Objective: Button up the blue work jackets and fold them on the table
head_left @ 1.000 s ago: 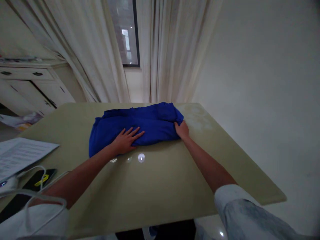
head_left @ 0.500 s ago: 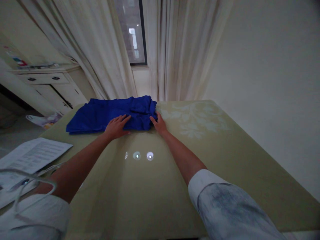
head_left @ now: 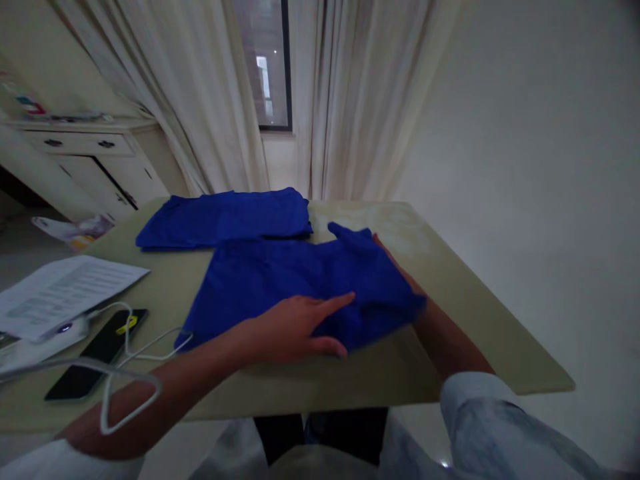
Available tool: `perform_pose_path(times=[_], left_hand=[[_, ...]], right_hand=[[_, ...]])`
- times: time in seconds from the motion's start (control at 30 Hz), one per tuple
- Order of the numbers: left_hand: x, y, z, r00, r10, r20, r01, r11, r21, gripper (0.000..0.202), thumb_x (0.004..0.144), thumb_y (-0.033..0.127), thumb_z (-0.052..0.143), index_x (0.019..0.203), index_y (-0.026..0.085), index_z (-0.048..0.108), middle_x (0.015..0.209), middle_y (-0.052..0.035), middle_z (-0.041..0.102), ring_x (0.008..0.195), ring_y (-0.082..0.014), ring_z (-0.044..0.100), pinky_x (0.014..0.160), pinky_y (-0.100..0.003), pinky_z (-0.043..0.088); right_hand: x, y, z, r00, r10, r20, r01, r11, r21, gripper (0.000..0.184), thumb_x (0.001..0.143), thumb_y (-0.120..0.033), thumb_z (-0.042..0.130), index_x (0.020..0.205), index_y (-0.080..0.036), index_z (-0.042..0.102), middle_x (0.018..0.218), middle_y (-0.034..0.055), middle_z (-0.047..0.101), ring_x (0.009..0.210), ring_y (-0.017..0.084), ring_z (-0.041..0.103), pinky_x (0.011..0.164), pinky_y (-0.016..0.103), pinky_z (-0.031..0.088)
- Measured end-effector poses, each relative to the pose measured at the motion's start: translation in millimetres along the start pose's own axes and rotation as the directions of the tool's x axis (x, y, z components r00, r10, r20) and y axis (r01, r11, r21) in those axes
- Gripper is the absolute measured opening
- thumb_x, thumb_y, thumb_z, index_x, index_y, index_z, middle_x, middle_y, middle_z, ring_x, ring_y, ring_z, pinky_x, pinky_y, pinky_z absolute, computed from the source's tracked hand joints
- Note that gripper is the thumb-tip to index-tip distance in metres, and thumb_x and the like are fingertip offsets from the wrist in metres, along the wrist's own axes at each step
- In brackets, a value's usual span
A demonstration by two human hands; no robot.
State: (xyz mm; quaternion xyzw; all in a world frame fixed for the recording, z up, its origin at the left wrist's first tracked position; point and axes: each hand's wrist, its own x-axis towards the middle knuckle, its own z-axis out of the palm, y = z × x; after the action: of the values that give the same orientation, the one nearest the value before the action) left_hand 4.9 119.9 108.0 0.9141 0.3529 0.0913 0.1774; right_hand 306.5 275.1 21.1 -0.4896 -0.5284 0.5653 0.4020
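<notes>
A blue cloth garment (head_left: 270,270) lies spread near the table's front, its right end raised and bunched. My left hand (head_left: 305,327) rests flat on its near side, index finger stretched out over the fabric and thumb apart. At the right end, my right hand (head_left: 393,257) reaches behind the raised fabric and holds it; most of its fingers are hidden by the cloth. A second piece of folded blue cloth (head_left: 225,217) lies flat behind the first, with neither hand on it.
The pale green table (head_left: 480,333) ends close to my body. At left are printed papers (head_left: 75,287), a dark phone (head_left: 93,360) and a white cable (head_left: 133,360) crossing near my left forearm. A white cabinet (head_left: 85,153) and curtains (head_left: 360,100) stand behind.
Both hands have come nearer and to the right, away from the far folded cloth. A separate blue garment now lies in front of it, its right end lifted by my right hand.
</notes>
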Motion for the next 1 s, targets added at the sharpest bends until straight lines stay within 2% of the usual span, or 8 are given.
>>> perform_pose_path(times=[0.07, 0.13, 0.27, 0.43, 0.57, 0.8, 0.9, 1.0], left_hand=[[-19, -3, 16.2, 0.999, -0.019, 0.031, 0.020, 1.000, -0.024, 0.069, 0.100, 0.066, 0.052, 0.161, 0.034, 0.044, 0.149, -0.0069, 0.065, 0.131, -0.0270, 0.064, 0.108, -0.038, 0.048], [-36, -35, 29.4, 0.962, -0.260, -0.078, 0.265, 0.963, 0.053, 0.061, 0.104, 0.060, 0.047, 0.155, 0.027, 0.052, 0.150, -0.0117, 0.063, 0.136, -0.0302, 0.060, 0.114, -0.044, 0.044], [-64, -106, 54.2, 0.754, -0.581, -0.306, 0.632, 0.769, 0.098, 0.062, 0.096, 0.060, 0.056, 0.140, 0.017, 0.063, 0.143, -0.0193, 0.066, 0.135, -0.0385, 0.059, 0.116, -0.053, 0.042], [-78, -110, 75.8, 0.827, -0.431, -0.361, 0.472, 0.881, 0.029, 0.037, 0.101, 0.052, 0.048, 0.110, 0.022, 0.066, 0.117, -0.0128, 0.072, 0.111, -0.0309, 0.067, 0.103, -0.046, 0.051], [-58, -103, 51.7, 0.828, -0.445, -0.341, 0.459, 0.887, -0.043, 0.019, 0.097, 0.040, 0.052, 0.101, 0.022, 0.059, 0.101, -0.0090, 0.068, 0.097, -0.0277, 0.066, 0.092, -0.041, 0.054], [12, -128, -71.9, 0.697, -0.359, -0.620, 0.534, 0.838, 0.115, 0.035, 0.103, 0.037, 0.051, 0.132, 0.019, 0.058, 0.132, -0.0155, 0.064, 0.126, -0.0324, 0.060, 0.110, -0.045, 0.046], [31, -148, -76.7, 0.657, -0.480, -0.581, 0.653, 0.747, 0.121, 0.058, 0.100, 0.032, 0.058, 0.153, 0.014, 0.043, 0.146, -0.0220, 0.057, 0.134, -0.0359, 0.058, 0.110, -0.045, 0.047], [30, -169, -47.1, 0.661, -0.645, -0.383, 0.719, 0.691, 0.077, 0.068, 0.093, 0.025, 0.067, 0.154, 0.008, 0.041, 0.135, -0.0249, 0.065, 0.130, -0.0377, 0.063, 0.105, -0.044, 0.051]], right_hand=[[-27, -1, -30, 0.995, 0.051, -0.090, -0.053, 0.998, -0.018, 0.055, 0.097, -0.066, 0.053, 0.124, -0.019, 0.065, 0.116, 0.0169, 0.077, 0.104, 0.030, 0.076, 0.093, 0.049, 0.063], [-59, 3, -57, 0.979, 0.080, -0.190, -0.101, 0.990, -0.102, 0.054, 0.086, -0.053, 0.074, 0.129, -0.022, 0.063, 0.122, 0.0161, 0.076, 0.105, 0.031, 0.076, 0.096, 0.049, 0.062], [-120, 24, -89, 0.968, -0.063, -0.243, -0.053, 0.895, -0.442, 0.066, 0.076, -0.052, 0.084, 0.133, -0.026, 0.065, 0.129, 0.0136, 0.073, 0.118, 0.034, 0.071, 0.109, 0.053, 0.055], [-151, 49, -94, 0.934, -0.235, -0.268, -0.020, 0.715, -0.699, 0.081, 0.073, -0.048, 0.084, 0.145, -0.024, 0.057, 0.139, 0.0157, 0.067, 0.127, 0.041, 0.065, 0.115, 0.059, 0.048], [-138, 39, -94, 0.934, -0.295, -0.203, 0.047, 0.664, -0.746, 0.066, 0.073, -0.035, 0.082, 0.136, -0.027, 0.065, 0.129, 0.0157, 0.072, 0.121, 0.040, 0.069, 0.112, 0.058, 0.051], [-44, -73, -101, 0.801, -0.583, -0.137, 0.247, 0.530, -0.811, 0.078, 0.082, -0.035, 0.077, 0.153, -0.018, 0.049, 0.148, 0.0159, 0.061, 0.137, 0.037, 0.058, 0.121, 0.059, 0.040], [-9, -76, -75, 0.734, -0.598, -0.321, 0.144, 0.600, -0.787, 0.078, 0.092, -0.049, 0.069, 0.156, -0.012, 0.044, 0.157, 0.0229, 0.051, 0.148, 0.039, 0.047, 0.126, 0.059, 0.032], [-1, -37, -42, 0.874, -0.375, -0.308, 0.029, 0.674, -0.738, 0.097, 0.084, -0.062, 0.075, 0.157, -0.008, 0.040, 0.158, 0.0282, 0.048, 0.148, 0.043, 0.046, 0.124, 0.061, 0.033]])
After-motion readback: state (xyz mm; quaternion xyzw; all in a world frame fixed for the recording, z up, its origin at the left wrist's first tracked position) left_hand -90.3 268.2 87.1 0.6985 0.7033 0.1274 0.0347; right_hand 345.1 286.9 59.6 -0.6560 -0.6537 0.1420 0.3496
